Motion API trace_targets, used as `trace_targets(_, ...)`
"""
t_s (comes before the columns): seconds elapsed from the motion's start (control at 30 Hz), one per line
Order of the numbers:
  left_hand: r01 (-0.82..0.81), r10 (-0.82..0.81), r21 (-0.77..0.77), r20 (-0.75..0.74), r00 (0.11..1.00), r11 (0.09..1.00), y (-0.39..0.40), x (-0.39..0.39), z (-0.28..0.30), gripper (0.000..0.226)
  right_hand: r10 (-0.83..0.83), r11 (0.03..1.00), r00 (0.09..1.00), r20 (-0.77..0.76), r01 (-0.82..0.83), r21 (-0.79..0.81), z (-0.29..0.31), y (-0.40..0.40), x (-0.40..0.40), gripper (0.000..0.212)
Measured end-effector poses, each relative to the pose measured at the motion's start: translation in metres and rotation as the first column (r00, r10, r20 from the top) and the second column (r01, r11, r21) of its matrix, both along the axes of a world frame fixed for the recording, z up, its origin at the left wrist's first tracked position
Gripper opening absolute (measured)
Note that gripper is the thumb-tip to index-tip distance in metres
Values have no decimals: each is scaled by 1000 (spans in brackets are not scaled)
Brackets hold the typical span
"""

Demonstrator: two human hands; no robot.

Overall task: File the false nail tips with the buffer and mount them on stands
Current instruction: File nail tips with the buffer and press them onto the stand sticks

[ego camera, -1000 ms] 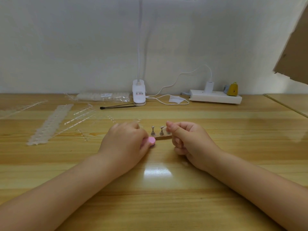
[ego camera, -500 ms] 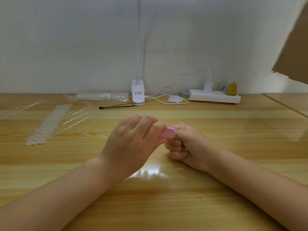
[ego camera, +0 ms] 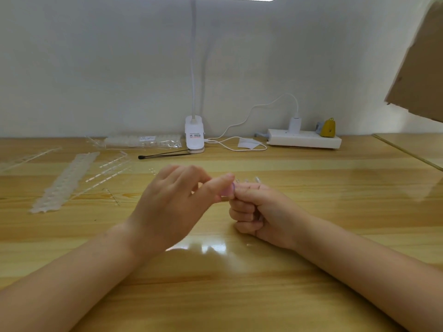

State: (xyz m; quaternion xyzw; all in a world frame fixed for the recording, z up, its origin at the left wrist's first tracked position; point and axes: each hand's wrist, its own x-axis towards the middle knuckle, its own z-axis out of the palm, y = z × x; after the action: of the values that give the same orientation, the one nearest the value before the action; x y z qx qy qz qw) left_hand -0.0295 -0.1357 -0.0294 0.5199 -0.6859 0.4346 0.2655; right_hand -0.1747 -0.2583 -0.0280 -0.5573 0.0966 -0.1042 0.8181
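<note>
Head view, left hand (ego camera: 172, 202): raised off the tabletop (ego camera: 311, 183), thumb and forefinger pinched on the pink buffer (ego camera: 227, 190), other fingers spread loose.
Head view, right hand (ego camera: 259, 212): curled into a loose fist, fingertips closed on something small right at the buffer's face; presumably a clear nail tip (ego camera: 236, 188), though too small and see-through to make out for sure.
Where the work is: buffer and tip meeting between the two hands, above the middle of the tabletop.
Stands: hidden behind the hands; only a couple of clear tips (ego camera: 256, 180) peeking above the right knuckles, likely already mounted.
Spare stock: strip of unfiled tips (ego camera: 64, 183) well off to the left, empty clear sprues (ego camera: 107, 173) beside it, a bagged pack (ego camera: 143, 141) near the lamp clip (ego camera: 194, 137).
Risk, slipping tip: tiny smooth piece held by fingertips only; a hard stroke could flick it out, and clear plastic on glossy wood would be hard to find again.
Risk, overfiling: buffer face far bigger than the tip; uneven pressure could flatten one edge or scuff the fingertip.
Risk, knocked stands: hands working right in front of the stands; a wide stroke could tip them over.
Risk, poor sight: tip edge blocked by the left thumb, so progress hard to judge.
</note>
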Motion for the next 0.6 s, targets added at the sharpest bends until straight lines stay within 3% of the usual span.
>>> trace_targets(0.1,-14,14,-20,-21,1000,1000,1,-1,-1,38,-60,998,998,0,60,31,2,-1,0,18)
trace_targets(0.2,42,-41,-11,78,996,999,-2,-16,-4,40,-42,999,999,-23,41,-17,2,1,0,23)
trace_targets(0.4,-171,172,21,-31,985,985,6,-3,5,27,-51,998,998,-42,52,20,0,-3,1,19)
trace_targets(0.53,-29,30,-28,63,998,999,1,-24,-2,38,-29,999,999,-21,28,-41,-3,-1,2,18)
trace_targets(0.6,-71,73,-26,75,995,997,0,-21,-2,42,-39,999,999,-19,39,-33,-2,-1,2,17)
